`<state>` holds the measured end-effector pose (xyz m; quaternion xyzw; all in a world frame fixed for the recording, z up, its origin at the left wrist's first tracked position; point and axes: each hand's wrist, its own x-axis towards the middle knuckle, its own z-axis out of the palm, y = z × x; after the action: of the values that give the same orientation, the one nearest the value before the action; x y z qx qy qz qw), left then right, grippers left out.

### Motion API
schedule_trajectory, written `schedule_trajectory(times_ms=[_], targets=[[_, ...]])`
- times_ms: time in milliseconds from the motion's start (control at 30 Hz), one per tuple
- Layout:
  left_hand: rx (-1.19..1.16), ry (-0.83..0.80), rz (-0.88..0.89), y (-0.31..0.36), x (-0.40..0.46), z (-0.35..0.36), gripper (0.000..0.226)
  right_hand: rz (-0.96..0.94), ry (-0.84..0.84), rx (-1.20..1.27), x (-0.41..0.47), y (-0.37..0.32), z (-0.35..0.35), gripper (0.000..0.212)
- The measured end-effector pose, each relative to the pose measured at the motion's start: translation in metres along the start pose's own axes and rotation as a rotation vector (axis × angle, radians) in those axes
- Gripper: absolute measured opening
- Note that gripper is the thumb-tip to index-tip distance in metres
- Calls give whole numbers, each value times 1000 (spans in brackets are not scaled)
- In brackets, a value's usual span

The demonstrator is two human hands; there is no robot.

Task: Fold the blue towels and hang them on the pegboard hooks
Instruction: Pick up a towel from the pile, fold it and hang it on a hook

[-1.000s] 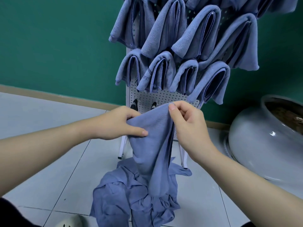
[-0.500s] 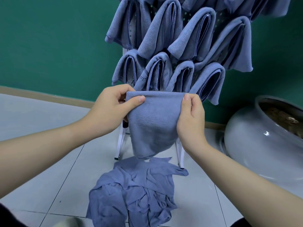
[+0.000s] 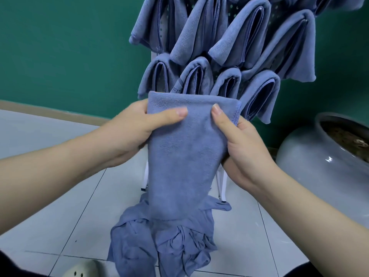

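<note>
faint lettering on one hung towel point(image 3: 196, 77) behind the fingers was unreadable. left hand point(image 3: 137, 124) and right hand point(image 3: 237, 140) each pinched an upper corner of the folded blue towel point(image 3: 183, 152), thumbs in front, other fingers curled behind it, above the heap of towels point(image 3: 159, 242) on the floor.

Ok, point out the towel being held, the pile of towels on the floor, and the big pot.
held towel point(image 3: 183, 156): head view, middle of its front face.
towel pile point(image 3: 169, 242): head view, crumpled centre.
grey pot point(image 3: 311, 162): head view, rounded side wall.

Bare forearms point(image 3: 60, 166), no sleeves.
</note>
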<state>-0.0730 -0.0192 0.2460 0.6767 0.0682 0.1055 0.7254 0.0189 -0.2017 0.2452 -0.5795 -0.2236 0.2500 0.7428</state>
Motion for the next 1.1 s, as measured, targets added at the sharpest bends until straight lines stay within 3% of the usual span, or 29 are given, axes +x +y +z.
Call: schedule_trajectory(times_ms=[67, 133, 267, 367, 500, 633, 833, 967, 1033, 1100], targets=[[27, -31, -92, -12, 1, 1, 40, -8, 14, -17, 1, 0, -1, 36], [132, 60, -102, -22, 4, -2, 33, -23, 61, -71, 4, 3, -3, 33], [249, 211, 17, -25, 8, -4, 18, -91, 153, -216, 9, 10, -8, 24], [291, 248, 98, -25, 9, 2, 20, -71, 166, -201, 8, 17, -6, 21], [409, 322, 109, -34, 15, 11, 38, -7, 213, -194, 8, 30, 0, 25], [413, 471, 98, -46, 22, 14, 29, 18, 215, -231, 8, 40, 5, 29], [411, 540, 87, -50, 26, 16, 15, 76, 175, -299, 6, 50, 11, 36], [404, 512, 72, -53, 26, 20, 6, 65, 155, -350, 0, 57, 19, 48], [498, 404, 68, -53, 24, 24, 10, 57, 158, -367, 1, 59, 21, 52], [611, 229, 69, -53, 18, 30, 3, 52, 175, -362, 2, 60, 19, 41]])
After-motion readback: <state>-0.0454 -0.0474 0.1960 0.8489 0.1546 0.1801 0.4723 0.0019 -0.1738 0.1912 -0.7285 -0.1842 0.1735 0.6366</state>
